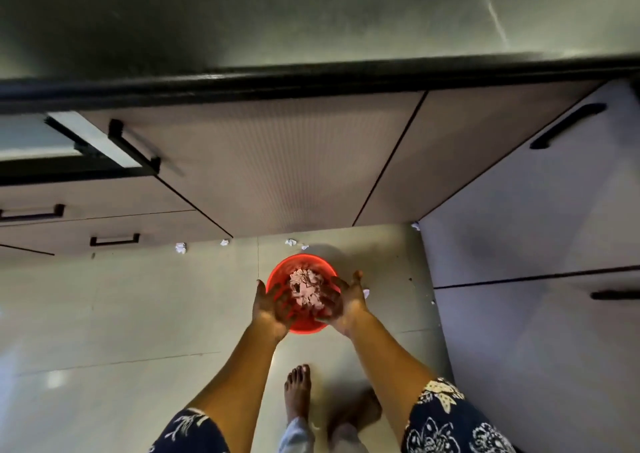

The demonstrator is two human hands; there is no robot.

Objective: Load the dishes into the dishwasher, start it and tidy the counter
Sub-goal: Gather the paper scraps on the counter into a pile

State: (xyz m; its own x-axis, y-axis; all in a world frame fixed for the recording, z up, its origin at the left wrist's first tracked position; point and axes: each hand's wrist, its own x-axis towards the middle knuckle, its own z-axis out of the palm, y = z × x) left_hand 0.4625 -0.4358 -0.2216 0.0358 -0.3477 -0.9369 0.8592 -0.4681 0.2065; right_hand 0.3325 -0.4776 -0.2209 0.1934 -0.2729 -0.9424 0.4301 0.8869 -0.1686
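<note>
Crumpled paper [306,288] fills the red bin [298,258] beneath the left hand [273,305] and right hand [343,302], both loosely cupped and seemingly empty, so this looks like tidying, with floor scraps [180,247] likely next.

Domestic kitchen, as you see it looking down: a dark, glossy countertop [311,19] with a black front edge; beneath it, pale cabinet doors [277,161] and drawers [86,199] fitted with black bar handles [568,125]; pale polished floor tiles [121,314]; your bare foot [297,388] on them, suggesting a home; a red bin [301,258] of crumpled paper.
</note>
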